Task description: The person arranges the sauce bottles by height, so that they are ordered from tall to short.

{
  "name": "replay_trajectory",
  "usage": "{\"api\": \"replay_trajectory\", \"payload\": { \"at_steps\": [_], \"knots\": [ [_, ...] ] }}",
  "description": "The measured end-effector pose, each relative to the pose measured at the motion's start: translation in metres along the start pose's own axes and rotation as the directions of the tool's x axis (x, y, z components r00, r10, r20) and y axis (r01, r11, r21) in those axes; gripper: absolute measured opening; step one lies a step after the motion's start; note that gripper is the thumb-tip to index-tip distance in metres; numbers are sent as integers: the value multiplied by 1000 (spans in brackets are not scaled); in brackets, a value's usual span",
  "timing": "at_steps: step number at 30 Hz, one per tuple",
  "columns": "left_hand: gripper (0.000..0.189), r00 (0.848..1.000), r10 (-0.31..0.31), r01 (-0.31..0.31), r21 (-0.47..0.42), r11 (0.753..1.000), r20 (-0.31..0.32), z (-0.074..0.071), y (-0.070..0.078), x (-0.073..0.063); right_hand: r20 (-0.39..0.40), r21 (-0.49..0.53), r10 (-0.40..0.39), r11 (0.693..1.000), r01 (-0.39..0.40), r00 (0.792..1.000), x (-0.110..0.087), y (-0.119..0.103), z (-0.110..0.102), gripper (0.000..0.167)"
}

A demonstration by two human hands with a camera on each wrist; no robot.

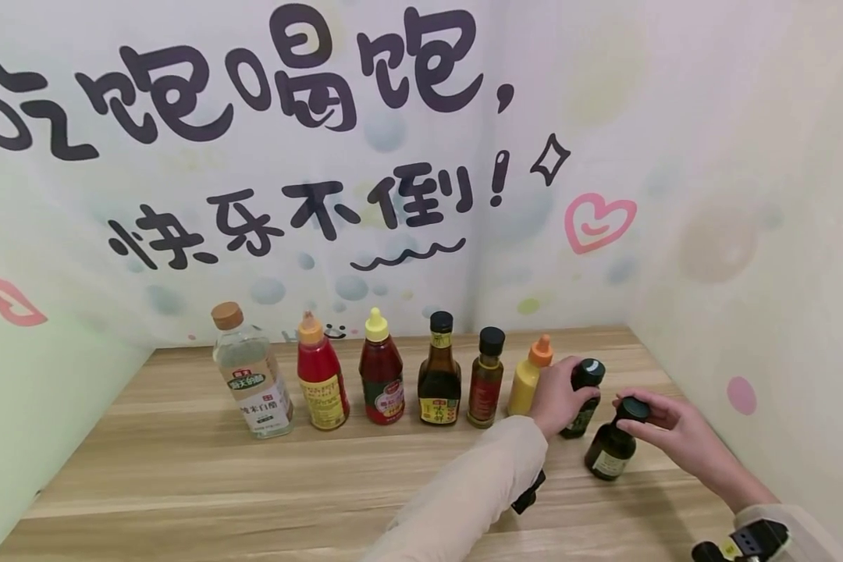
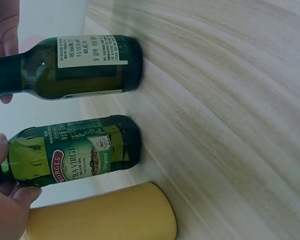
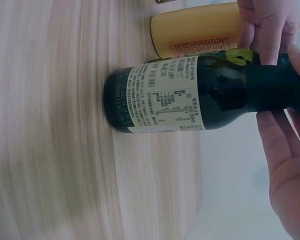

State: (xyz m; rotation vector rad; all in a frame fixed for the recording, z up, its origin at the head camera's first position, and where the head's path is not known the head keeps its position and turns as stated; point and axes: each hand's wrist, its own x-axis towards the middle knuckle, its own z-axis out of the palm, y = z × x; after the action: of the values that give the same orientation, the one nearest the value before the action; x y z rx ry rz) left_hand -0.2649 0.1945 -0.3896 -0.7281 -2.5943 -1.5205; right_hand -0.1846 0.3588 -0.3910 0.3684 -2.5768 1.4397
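In the head view my left hand [image 1: 557, 394] grips the neck of a green olive oil bottle [image 2: 80, 155], marked "Extra Virgin" in the left wrist view. To its right, my right hand [image 1: 681, 437] holds a dark glass bottle [image 1: 611, 451] by its black capped neck. This bottle has a pale printed label, plain in the right wrist view, and leans slightly in the head view. Both bottles are close to the wooden table [image 1: 309, 499]. Beside the left hand stands a yellow squeeze bottle [image 1: 525, 386] with an orange cap, partly hidden by that hand.
A row of bottles runs left along the back: a brown-capped sauce bottle [image 1: 486, 382], a soy sauce bottle [image 1: 439, 382], a yellow-capped squeeze bottle [image 1: 382, 375], a red squeeze bottle [image 1: 321, 375] and a clear vinegar bottle [image 1: 253, 382]. Printed cloth walls [image 1: 421, 297] enclose the table.
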Motion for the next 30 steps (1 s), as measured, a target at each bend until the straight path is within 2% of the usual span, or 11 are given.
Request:
{"api": "replay_trajectory", "payload": {
  "at_steps": [9, 20, 26, 30],
  "knots": [
    [34, 999, -31, 30, -44, 999, -20, 3, 0, -3, -1, -13, 0, 1000, 0, 1000, -1, 0, 1, 37],
    [34, 998, -33, 32, -13, 999, -62, 3, 1, -2, -9, -76, 27, 997, -28, 1000, 1, -3, -2, 43],
    [34, 997, -31, 31, -2, 1000, -71, 3, 2, -1, -12, -30, 13, 999, -14, 1000, 2, -6, -1, 39],
    [34, 997, -28, 29, 10, 1000, -68, 4, 1, -1, -12, -28, 51, 998, -51, 999, 0, -7, -3, 40]
  ]
}}
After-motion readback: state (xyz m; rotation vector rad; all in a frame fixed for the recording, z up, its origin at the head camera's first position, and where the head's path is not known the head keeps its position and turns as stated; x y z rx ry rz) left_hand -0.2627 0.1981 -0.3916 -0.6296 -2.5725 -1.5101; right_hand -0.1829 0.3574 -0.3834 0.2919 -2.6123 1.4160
